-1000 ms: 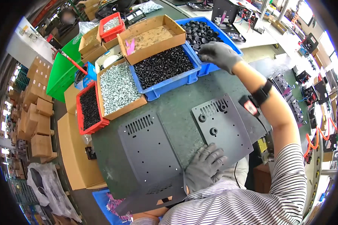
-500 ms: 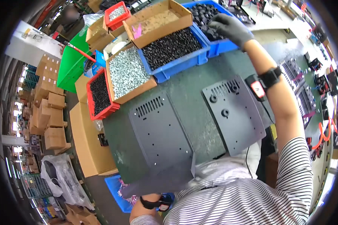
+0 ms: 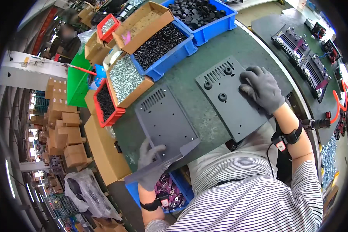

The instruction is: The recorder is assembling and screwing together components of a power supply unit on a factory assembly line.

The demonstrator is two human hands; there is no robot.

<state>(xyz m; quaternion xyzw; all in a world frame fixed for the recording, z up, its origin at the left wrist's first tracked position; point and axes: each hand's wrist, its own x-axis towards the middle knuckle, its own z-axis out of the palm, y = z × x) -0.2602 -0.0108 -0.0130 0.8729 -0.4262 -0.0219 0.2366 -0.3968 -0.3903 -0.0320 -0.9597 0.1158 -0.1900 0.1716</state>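
Two dark grey metal panels lie side by side on the green table. My left hand (image 3: pixel 147 164), in a grey glove, grips the left panel (image 3: pixel 170 125) at its near left corner, beside the bent-up near edge. Its thumb rests on the inner face, and the bent edge hides some of the hand. On the right panel (image 3: pixel 237 106) sit several black round feet (image 3: pixel 222 97) near a row of slots. My gloved right hand (image 3: pixel 263 88) is over that panel's right side, fingers curled and thumb drawn in. Whatever it pinches is hidden.
Beyond the panels stand a blue bin of black round parts (image 3: pixel 199 33), a blue bin of black screws (image 3: pixel 174 60), a carton of silvery screws (image 3: pixel 146 87) and a red bin (image 3: pixel 119 112). Below the table edge sits a blue crate (image 3: pixel 133 189) with purple pieces.
My right hand has come back from the bin of black round parts to the right panel. My left hand now shows at the left panel's corner. The whole view has shifted.
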